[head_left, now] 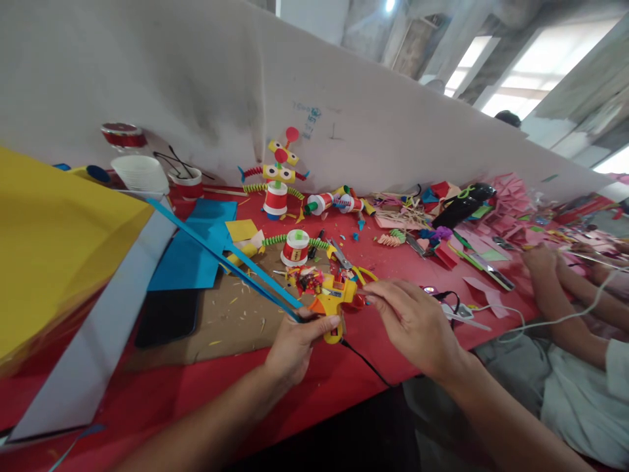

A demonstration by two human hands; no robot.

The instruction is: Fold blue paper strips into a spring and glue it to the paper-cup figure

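My left hand [295, 344] is closed, pinching the ends of two long blue paper strips [230, 259] that run up and left across the table. Just right of it lies a yellow glue gun [337, 298] with a black cord; my left thumb touches its grip. My right hand [413, 321] pinches at the rear end of the glue gun with thumb and forefinger, the other fingers curled. A small red and yellow paper scrap bundle [307, 278] lies just behind the gun.
A red table cover [162, 393] holds a cardboard mat [230, 321], blue paper sheet [196, 252], paper-cup robot figures [278, 177], scissors [344, 255] and scraps. A large yellow sheet [54, 242] fills the left. Another person's arms [565, 295] rest at right. A white wall stands behind.
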